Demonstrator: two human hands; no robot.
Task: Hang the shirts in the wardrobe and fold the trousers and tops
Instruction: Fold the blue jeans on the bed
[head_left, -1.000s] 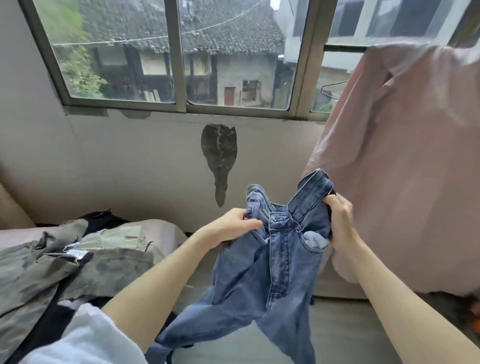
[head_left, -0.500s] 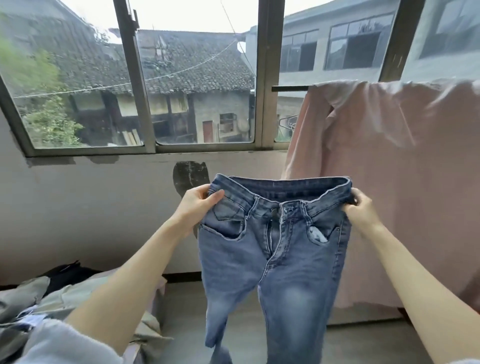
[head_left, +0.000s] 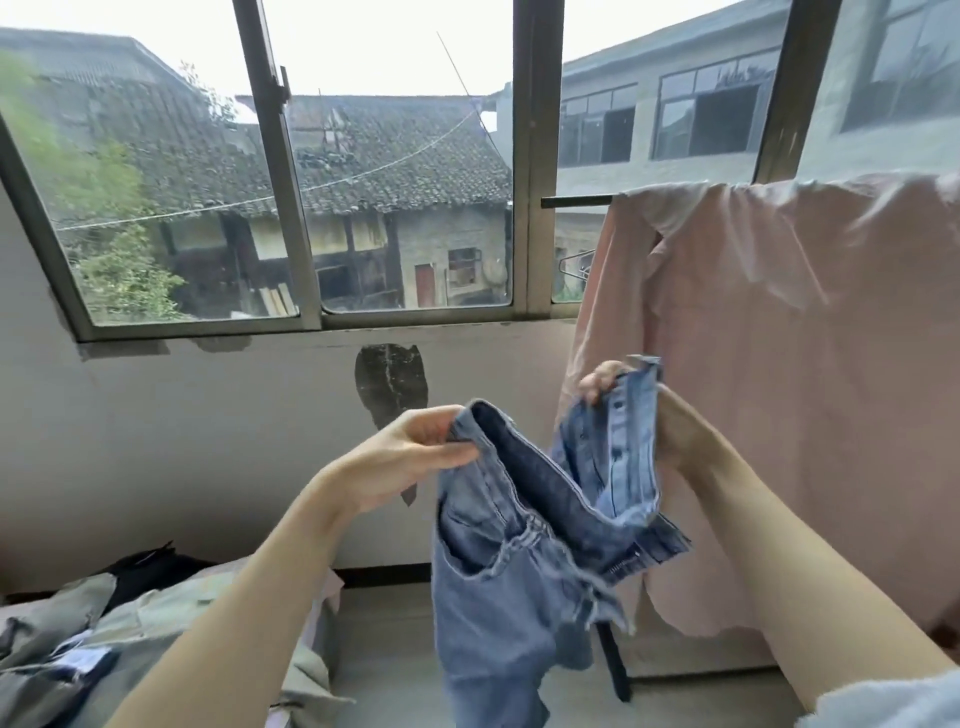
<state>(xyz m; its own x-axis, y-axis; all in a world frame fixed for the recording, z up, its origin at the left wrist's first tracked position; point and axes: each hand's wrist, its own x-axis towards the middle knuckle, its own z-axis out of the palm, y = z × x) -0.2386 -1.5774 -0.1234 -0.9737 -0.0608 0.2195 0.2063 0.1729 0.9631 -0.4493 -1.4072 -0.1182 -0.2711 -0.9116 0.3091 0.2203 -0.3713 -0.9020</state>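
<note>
Up by the window, left hand (head_left: 410, 452) and right hand (head_left: 670, 421) each pinch the waistband of blue jeans (head_left: 524, 561), fingers curled tight.

Your arms: both bare from wrist to above the elbow | your right sleeve (head_left: 893, 701): pale blue-white fabric, soft and slightly fuzzy at its edge, pushed up at lower right corner | your left hand (head_left: 400, 457) and right hand (head_left: 670, 421): no rings, watch or gloves visible

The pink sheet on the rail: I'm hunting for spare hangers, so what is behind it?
Past the pink sheet's left edge, part of a wire hanger shows against the window. The rest behind is covered, so more hangers cannot be confirmed.
</note>
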